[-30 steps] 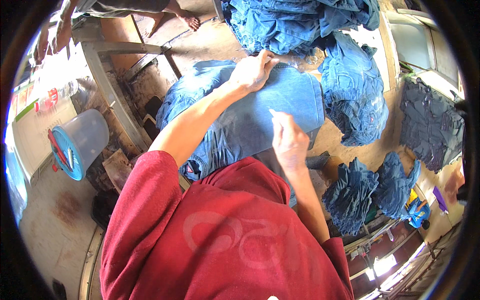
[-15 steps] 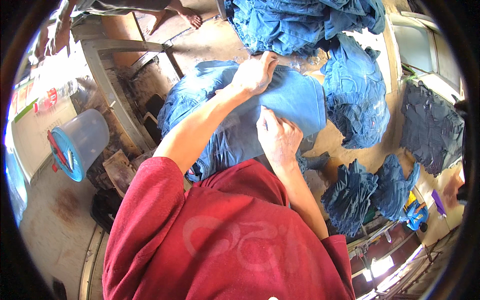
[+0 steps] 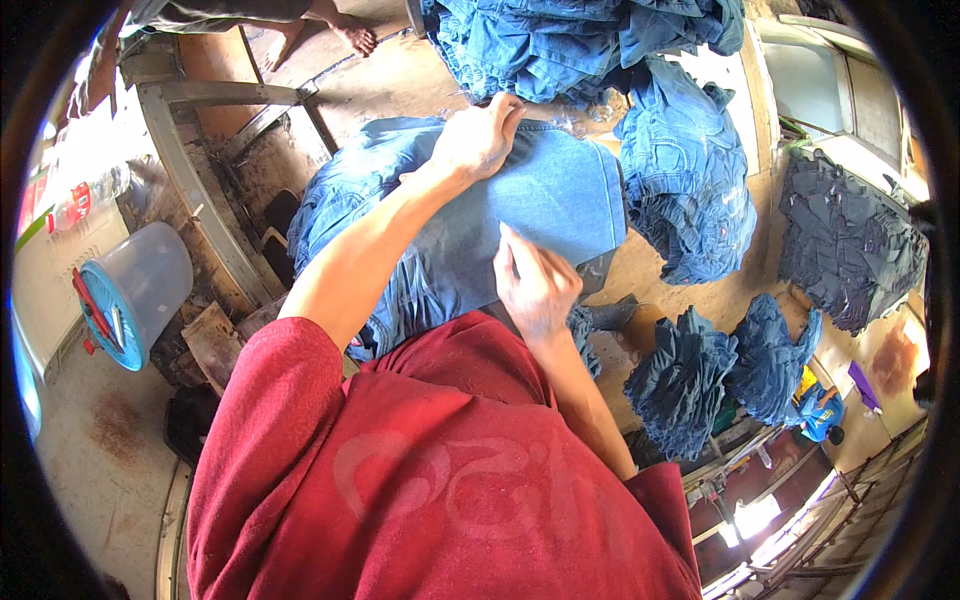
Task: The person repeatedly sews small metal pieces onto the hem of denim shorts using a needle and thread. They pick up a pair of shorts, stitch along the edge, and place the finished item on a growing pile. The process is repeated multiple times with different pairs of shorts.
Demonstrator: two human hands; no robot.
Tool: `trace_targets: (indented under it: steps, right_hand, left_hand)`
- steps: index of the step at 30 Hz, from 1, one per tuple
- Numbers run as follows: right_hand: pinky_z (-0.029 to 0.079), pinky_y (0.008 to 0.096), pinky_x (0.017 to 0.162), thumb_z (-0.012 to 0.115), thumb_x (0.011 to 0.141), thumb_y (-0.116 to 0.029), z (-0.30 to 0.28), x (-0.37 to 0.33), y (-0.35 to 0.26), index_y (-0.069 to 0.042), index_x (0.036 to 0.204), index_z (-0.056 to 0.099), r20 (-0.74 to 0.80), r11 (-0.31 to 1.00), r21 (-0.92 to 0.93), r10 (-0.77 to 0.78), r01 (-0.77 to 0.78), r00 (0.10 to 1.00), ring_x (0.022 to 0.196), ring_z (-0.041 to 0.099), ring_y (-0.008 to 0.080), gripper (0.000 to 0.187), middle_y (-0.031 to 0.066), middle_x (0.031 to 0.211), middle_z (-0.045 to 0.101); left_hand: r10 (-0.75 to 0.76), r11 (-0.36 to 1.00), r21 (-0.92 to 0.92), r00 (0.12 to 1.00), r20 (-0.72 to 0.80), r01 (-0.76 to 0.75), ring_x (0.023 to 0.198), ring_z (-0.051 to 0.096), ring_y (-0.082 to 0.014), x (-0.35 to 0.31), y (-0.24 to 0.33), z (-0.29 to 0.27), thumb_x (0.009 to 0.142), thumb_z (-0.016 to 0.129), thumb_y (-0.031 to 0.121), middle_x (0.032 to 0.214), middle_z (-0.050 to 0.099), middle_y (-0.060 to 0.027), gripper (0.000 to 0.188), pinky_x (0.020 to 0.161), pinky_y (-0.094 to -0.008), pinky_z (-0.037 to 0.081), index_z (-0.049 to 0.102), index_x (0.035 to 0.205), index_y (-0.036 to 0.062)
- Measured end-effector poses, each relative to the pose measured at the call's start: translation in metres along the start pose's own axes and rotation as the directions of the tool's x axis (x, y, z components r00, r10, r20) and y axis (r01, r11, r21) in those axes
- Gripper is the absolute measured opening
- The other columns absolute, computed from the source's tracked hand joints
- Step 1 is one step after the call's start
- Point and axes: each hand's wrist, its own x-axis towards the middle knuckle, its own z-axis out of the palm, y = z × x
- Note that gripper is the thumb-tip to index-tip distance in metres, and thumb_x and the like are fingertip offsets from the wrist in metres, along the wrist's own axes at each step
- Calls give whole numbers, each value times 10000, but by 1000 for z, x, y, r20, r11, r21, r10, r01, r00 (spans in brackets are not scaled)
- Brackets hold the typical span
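Observation:
A blue denim garment [image 3: 565, 190] lies spread in front of me, over a grey-black surface and more bunched denim. At its far edge my left hand [image 3: 480, 135] is closed, with the curled fingers gripping the cloth border. My right hand [image 3: 537, 285] rests over the near edge of the denim. Its fingers are bent and pinched together; whatever sits between them is too small or hidden to name. Rumpled light-blue denim [image 3: 350, 170] sits to the left, partly under my left forearm.
Stacked denim [image 3: 580, 45] rises at the far side, with another denim pile [image 3: 690, 170] to the right. Dark-blue bundles [image 3: 685, 375] and black garments [image 3: 845, 240] lie farther right. At left are a metal frame [image 3: 195, 180] and a clear blue-lidded tub [image 3: 145, 290]. Another person's bare foot [image 3: 353, 35] shows beyond.
The whole view has shifted, so everything appears farther left. Against the denim, my right hand has come slightly nearer to me, while my left hand stays at the far edge.

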Motion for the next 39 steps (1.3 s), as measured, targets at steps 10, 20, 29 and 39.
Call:
trace_targets:
  steps: [10, 20, 29, 39]
  right_hand:
    - [505, 342, 567, 783, 842, -105, 13, 14, -1, -136, 1100, 785, 49, 987, -153, -44, 51, 998, 545, 602, 197, 261, 2, 617, 605]
    - [525, 320, 547, 803, 828, -58, -18, -27, 0, -109, 1051, 809, 12, 999, -45, -5, 6, 1000, 561, 672, 210, 229, 56, 708, 724]
    - [515, 318, 531, 796, 846, -68, 7, 3, 6, -111, 1077, 806, 7, 992, -101, -72, 72, 997, 517, 630, 194, 235, 27, 654, 681]
    - [522, 339, 534, 798, 834, -27, -20, -29, 2, -75, 1075, 803, 19, 1000, 9, 23, -23, 1000, 541, 658, 221, 246, 57, 668, 688]
  left_hand:
    - [18, 999, -45, 1000, -24, -19, 819, 712, -472, -1, 0, -1, 1085, 542, 313, 924, 737, -253, 254, 748, -568, 553, 588, 1200, 91]
    - [20, 999, -29, 999, -36, -21, 844, 708, -481, -1, -1, 1, 1087, 535, 312, 917, 738, -252, 258, 757, -577, 548, 584, 1196, 84]
    - [43, 999, -10, 997, -63, -44, 796, 711, -471, -1, -2, 2, 1091, 525, 321, 865, 731, -252, 257, 727, -576, 552, 593, 1190, 94]
    - [15, 1000, 2, 999, -35, -15, 800, 712, -477, 0, -3, 2, 1091, 516, 330, 877, 738, -250, 277, 741, -569, 560, 593, 1182, 80]
